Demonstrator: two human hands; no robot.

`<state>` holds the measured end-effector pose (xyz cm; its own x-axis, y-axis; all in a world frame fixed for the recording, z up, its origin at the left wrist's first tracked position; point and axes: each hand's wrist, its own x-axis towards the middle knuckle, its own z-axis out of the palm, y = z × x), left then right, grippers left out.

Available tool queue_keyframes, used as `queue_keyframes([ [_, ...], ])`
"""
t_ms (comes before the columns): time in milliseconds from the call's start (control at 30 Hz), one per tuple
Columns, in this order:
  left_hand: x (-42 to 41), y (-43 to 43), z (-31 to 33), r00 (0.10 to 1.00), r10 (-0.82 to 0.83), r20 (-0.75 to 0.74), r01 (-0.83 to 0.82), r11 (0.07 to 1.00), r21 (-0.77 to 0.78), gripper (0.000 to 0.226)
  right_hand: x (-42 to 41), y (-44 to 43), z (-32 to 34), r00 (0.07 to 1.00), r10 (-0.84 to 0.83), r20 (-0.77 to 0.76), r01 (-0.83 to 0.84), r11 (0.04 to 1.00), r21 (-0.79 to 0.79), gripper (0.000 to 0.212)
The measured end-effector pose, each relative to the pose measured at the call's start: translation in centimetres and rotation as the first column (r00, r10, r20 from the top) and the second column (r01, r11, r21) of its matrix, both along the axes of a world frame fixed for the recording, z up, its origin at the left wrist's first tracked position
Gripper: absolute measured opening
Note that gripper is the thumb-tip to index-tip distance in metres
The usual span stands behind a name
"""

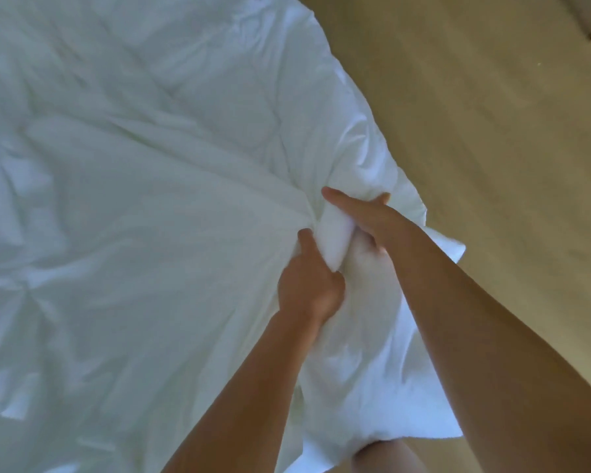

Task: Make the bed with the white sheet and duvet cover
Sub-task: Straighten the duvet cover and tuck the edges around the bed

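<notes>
free: floor open rt side | block: rumpled duvet covers ctr + left

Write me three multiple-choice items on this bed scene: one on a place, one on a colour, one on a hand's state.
1. Where on the duvet do the left hand and the right hand meet?
A. at its far left part
B. near its edge beside the floor
C. at the top of the picture

2. What colour is the floor?
A. tan
B. dark grey
C. red

3. How is the left hand?
A. lying flat and open
B. hanging free of the bedding
C. gripping a bunched fold of the duvet

Answers:
1. B, as both hands sit close together where the white fabric ends against the floor.
2. A, as the bare surface to the right is plainly tan.
3. C, as its fingers curl round a gathered roll of fabric.
</notes>
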<state>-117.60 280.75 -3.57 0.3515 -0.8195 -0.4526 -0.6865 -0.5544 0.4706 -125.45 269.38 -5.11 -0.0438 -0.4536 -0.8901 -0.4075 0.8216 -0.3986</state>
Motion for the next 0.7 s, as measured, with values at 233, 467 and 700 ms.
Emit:
queue_keyframes([
  [233,10.1,2.8,7.7,0.994,0.09,0.061,-0.061,0.929,-0.366,0.048,13.6,2.1,6.5,0.966,0.082,0.244,0.04,0.888,-0.457,0.023],
  [467,30.2,16.6,16.5,0.845,0.533,-0.036,-0.446,0.667,-0.597,0.038,39.6,14.2,17.4,0.729,0.597,0.336,-0.16,0.625,-0.764,0.046],
  [700,46.5,41.8,12.1,0.312,0.95,0.03,-0.88,0.301,-0.369,0.037,61.7,42.0,12.6,0.145,0.989,-0.028,-0.66,0.076,-0.747,0.058],
])
